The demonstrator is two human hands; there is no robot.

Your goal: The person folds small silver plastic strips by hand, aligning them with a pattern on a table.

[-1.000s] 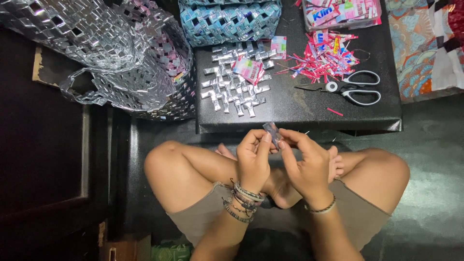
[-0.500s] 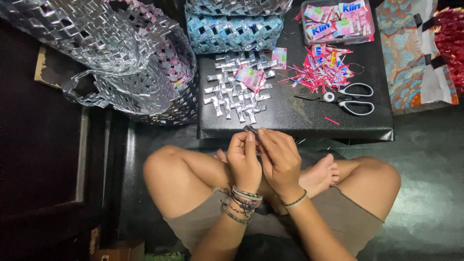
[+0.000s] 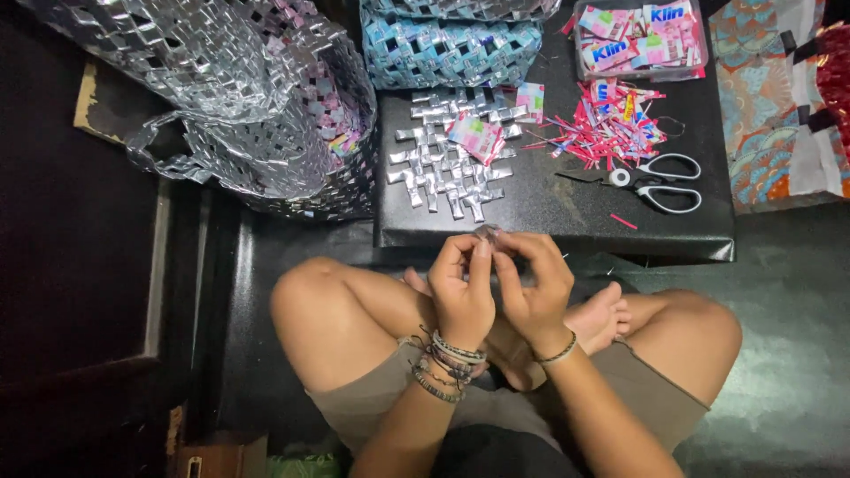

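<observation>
Above crossed bare legs, at the near edge of a low black table [image 3: 567, 221]: left hand [image 3: 462, 296] and right hand [image 3: 536, 292] pressed together, fingertips of both pinched shut on a small silvery strip [image 3: 486, 233]. Only a sliver of that strip visible between the fingers, just over the table's front edge; fold or shape too small to tell. Stacked bracelets [image 3: 445, 361] on the left wrist, a single thin band [image 3: 560, 352] on the right.

On the table, straight beyond the hands: a woven silver mat [image 3: 447, 164], flat, loose strip ends sticking out all round. Lying on its right part, a small pink-and-white wrapper [image 3: 478, 137]. To the right of the mat, a heap of red and pink trimmings [image 3: 606, 124]. Just near of that heap, scissors [image 3: 642, 181] with white handles, blades closed, pointing left. At the far right corner, a clear box [image 3: 633, 40] packed with pink wrappers. At the far edge, a woven blue-and-silver piece [image 3: 452, 44].

Left of the table, touching its side: a large woven silver bag [image 3: 239, 97], handle loop hanging toward the floor. Right of the table, patterned cloth [image 3: 766, 115] in orange and teal.
</observation>
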